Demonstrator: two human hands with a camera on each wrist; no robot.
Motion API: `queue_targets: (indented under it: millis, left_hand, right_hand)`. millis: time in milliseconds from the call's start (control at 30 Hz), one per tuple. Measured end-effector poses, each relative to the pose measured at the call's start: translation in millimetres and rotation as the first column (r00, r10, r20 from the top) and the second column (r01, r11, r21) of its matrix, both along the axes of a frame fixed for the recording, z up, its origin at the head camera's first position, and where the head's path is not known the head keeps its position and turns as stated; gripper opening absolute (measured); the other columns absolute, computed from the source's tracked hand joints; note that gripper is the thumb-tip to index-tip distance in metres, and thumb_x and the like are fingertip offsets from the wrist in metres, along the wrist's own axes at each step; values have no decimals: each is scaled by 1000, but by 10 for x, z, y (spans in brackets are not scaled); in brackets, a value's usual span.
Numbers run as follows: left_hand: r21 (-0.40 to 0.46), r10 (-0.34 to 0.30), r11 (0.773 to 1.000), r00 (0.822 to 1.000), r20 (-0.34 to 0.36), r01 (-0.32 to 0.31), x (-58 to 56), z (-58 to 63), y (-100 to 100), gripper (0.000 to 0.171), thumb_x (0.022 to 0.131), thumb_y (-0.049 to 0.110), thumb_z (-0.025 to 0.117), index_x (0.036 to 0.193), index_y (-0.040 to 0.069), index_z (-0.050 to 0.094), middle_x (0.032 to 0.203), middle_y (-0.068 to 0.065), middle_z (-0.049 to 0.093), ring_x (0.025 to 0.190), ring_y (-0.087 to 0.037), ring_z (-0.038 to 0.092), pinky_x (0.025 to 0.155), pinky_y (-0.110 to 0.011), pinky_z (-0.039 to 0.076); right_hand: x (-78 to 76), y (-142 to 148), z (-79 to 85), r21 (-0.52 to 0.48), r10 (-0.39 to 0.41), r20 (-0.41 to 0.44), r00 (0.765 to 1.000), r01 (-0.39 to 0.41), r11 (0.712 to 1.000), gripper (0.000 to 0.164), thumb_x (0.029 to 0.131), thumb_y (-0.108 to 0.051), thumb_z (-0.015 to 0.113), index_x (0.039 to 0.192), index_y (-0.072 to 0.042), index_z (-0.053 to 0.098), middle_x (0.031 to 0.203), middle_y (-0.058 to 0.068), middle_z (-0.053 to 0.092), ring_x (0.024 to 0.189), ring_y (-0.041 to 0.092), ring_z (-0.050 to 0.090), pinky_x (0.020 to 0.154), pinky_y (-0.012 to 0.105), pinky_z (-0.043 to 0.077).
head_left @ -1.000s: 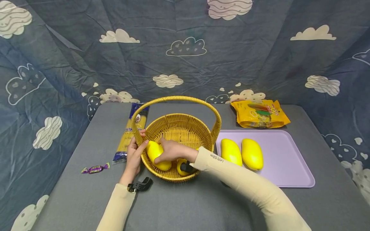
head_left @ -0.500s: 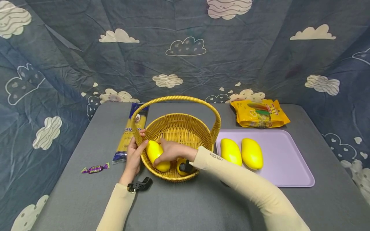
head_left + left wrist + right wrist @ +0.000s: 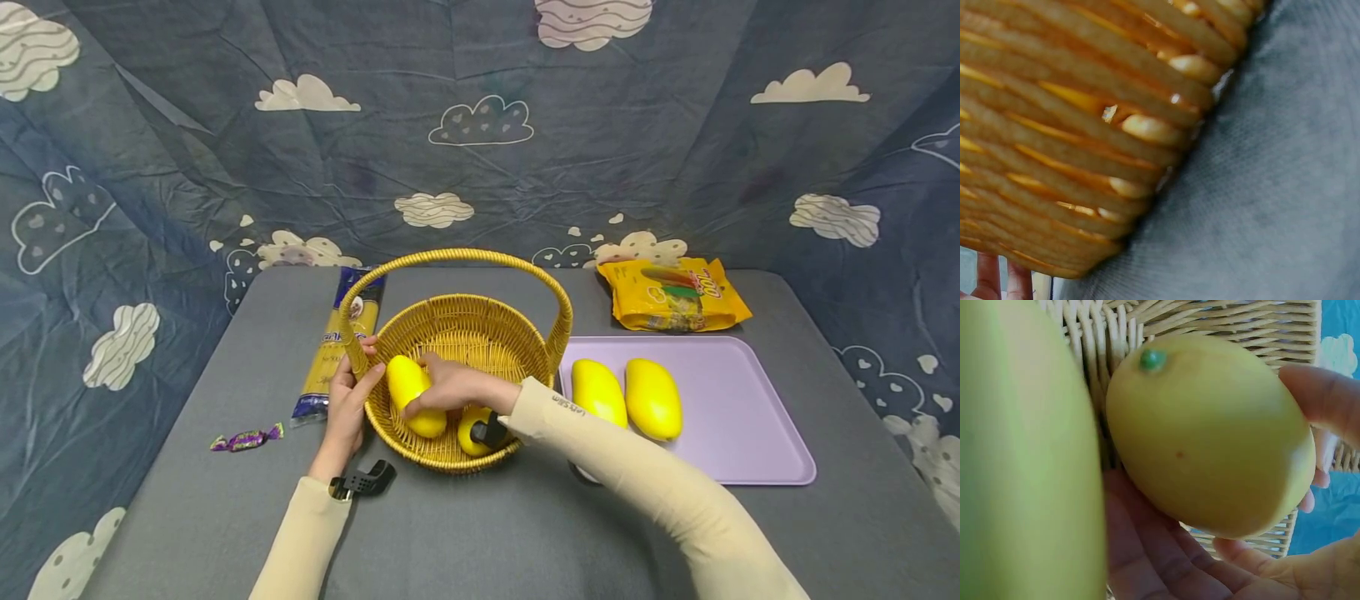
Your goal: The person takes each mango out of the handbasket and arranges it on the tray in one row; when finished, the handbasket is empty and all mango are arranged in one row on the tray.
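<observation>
A yellow mango (image 3: 408, 385) is gripped by my right hand (image 3: 450, 385) inside the left part of a golden wicker basket (image 3: 461, 312). In the right wrist view, fingers and thumb wrap this mango (image 3: 1210, 437), whose green stem end points up and left. A second mango (image 3: 471, 435) lies at the basket's front, partly behind a black wrist strap; this other mango (image 3: 1022, 450) fills the left side of the right wrist view. My left hand (image 3: 348, 408) holds the basket's left rim beside the handle. Woven basket wall (image 3: 1085, 125) fills much of the left wrist view.
Two more mangoes (image 3: 598, 392) lie on a lilac tray (image 3: 742, 408) at the right, one partly covered by the right sleeve. A yellow snack bag (image 3: 675, 296) lies behind the tray. Left of the basket are a spaghetti pack (image 3: 330, 358) and a purple wrapped candy (image 3: 247, 439).
The gripped mango has shifted slightly away from me and right, off the basket's left rim, with my right hand moving along. My left hand stays at the rim.
</observation>
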State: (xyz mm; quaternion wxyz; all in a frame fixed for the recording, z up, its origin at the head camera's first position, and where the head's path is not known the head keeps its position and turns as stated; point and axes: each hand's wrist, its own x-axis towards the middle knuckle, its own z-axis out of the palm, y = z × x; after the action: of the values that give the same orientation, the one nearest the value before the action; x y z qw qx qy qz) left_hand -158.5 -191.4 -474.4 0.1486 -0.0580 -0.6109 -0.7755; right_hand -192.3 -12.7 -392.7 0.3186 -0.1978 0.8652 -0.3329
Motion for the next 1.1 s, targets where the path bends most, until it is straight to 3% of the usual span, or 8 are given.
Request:
queue_targets:
  millis: [300, 667, 867, 1100]
  left_hand:
    - [-13, 8, 1000, 1000, 2, -8, -1, -3, -1, 30, 92, -1, 57, 117, -12, 45, 137, -12, 46, 128, -22, 39, 104, -31, 32]
    - [-10, 18, 1000, 1000, 18, -18, 6, 15, 9, 30, 92, 1, 58, 116, -11, 45, 136, -12, 46, 128, -21, 39, 104, -30, 32]
    - [-14, 18, 1000, 1000, 15, -18, 3, 9, 5, 31, 92, 2, 59, 117, -11, 46, 137, -12, 46, 128, -21, 39, 105, -31, 31]
    - [-14, 15, 1000, 1000, 7, -15, -3, 7, -3, 31, 92, 2, 59, 117, -12, 45, 136, -12, 47, 128, -21, 39, 105, -31, 30]
  right_hand:
    - [-32, 84, 39, -82, -52, 24, 998, 53, 995, 83, 77, -33, 76, 142, -8, 31, 113, 13, 55, 89, 21, 58, 75, 34, 49]
    - [-6, 154, 128, -112, -102, -61, 993, 94, 989, 78, 80, -40, 73, 141, -9, 35, 122, 13, 54, 98, 21, 56, 78, 32, 49]
    - [12, 200, 216, -144, -118, -95, 989, 103, 984, 77, 81, -40, 71, 141, -9, 35, 118, 13, 55, 96, 21, 56, 77, 31, 48]
    - [26, 295, 276, -245, -129, 6, 992, 126, 961, 75, 83, -36, 70, 145, -15, 31, 115, 16, 55, 92, 21, 59, 75, 35, 51]
